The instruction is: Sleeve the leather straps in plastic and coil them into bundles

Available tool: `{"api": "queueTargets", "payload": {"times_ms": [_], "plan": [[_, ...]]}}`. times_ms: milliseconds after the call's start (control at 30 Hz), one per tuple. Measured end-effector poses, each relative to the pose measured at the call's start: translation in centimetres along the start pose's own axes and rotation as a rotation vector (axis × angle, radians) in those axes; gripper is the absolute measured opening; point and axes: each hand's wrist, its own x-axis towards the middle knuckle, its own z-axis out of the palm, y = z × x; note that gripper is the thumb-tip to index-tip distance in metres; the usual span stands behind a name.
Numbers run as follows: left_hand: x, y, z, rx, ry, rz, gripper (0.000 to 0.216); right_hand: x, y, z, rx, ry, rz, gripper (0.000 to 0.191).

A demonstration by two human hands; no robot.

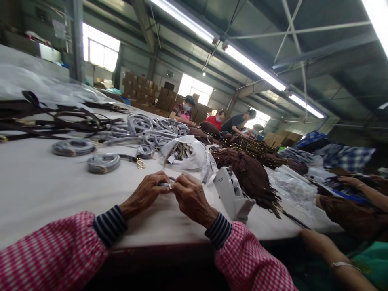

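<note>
At the near edge of the tabletop [45, 180], around its middle, the left hand [148, 190] and right hand [194, 198] meet just above the surface, a small grey piece [166, 184] between them. Left fingers clamped on it, thumb against the side; right fingers closed on its other end, tips almost touching the left ones. Piece mostly covered by the hands, exact shape can't be told. Both sleeves pink-and-white checked, striped dark cuffs. Beyond the left hand, toward the left edge: two grey wrapped coils, one [73, 148] farther left, the other [104, 163] nearer, with a gold clasp [141, 163] lying beside it. Heap of more grey coils [141, 123] farther back, dark straps [63, 119] along the left edge, clear plastic [33, 83] behind those. Past the hands, white plastic bag [189, 159], open, small pale strips inside. Right of the right hand, a grey-white dispenser [227, 192] stands tilted near the near edge; brown bags [247, 173] piled just behind it. Clear plastic bags [295, 192] farther right. At the right edge, a co-worker's arm [325, 248] with a bracelet; more co-workers [212, 119] along the far edge.
</note>
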Motion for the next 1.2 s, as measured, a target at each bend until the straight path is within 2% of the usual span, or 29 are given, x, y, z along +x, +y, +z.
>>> {"api": "queueTargets", "payload": {"times_ms": [100, 233, 467, 567, 633, 700, 767, 900, 967, 1033, 1100, 1200], "plan": [[0.0, 0.4, -0.1, -0.086, 0.044, -0.087, 0.011, -0.6, -0.9, 0.4, -0.100, -0.005, -0.001, 0.017], [-0.1, 0.4, -0.4, -0.176, 0.051, -0.166, 0.014, -1.4, -1.6, 1.9, -0.236, 0.056, -0.004, 0.040], [-0.2, 0.3, -1.2, -0.347, 0.015, -0.195, 0.020, -1.3, -1.2, 2.7, -0.379, 0.116, -0.038, 0.049], [0.0, 0.7, -1.4, -0.287, 0.033, -0.178, 0.021, -1.1, -1.6, 2.7, -0.342, 0.100, 0.014, 0.053], [0.0, 1.0, -1.6, -0.135, 0.032, -0.129, 0.025, -1.0, -2.2, 2.3, -0.297, 0.063, 0.072, 0.058], [0.1, 1.0, -1.9, 0.052, 0.027, -0.059, 0.032, -1.2, -2.7, 1.1, -0.229, 0.035, 0.129, 0.062], [0.3, 0.6, -2.3, 0.139, 0.040, -0.033, 0.039, -1.7, -2.5, -1.2, -0.155, 0.050, 0.177, 0.061], [0.8, 0.1, -2.8, 0.240, 0.114, -0.119, 0.041, -5.5, 0.2, -8.6, -0.088, 0.249, 0.306, 0.037], [0.7, 0.5, -2.8, 0.253, 0.129, -0.140, 0.042, -8.2, 2.7, -12.4, -0.031, 0.371, 0.508, 0.024], [0.6, 1.0, -2.6, 0.253, 0.125, -0.143, 0.043, -10.6, 5.4, -14.8, 0.150, 0.389, 0.859, 0.016], [0.5, 1.3, -2.5, 0.242, 0.117, -0.143, 0.043, -12.3, 7.8, -15.7, 0.248, 0.331, 1.032, 0.017], [0.5, 0.8, -2.5, 0.235, 0.107, -0.136, 0.039, -13.4, 9.7, -15.0, 0.407, 0.221, 1.188, 0.027]]}}
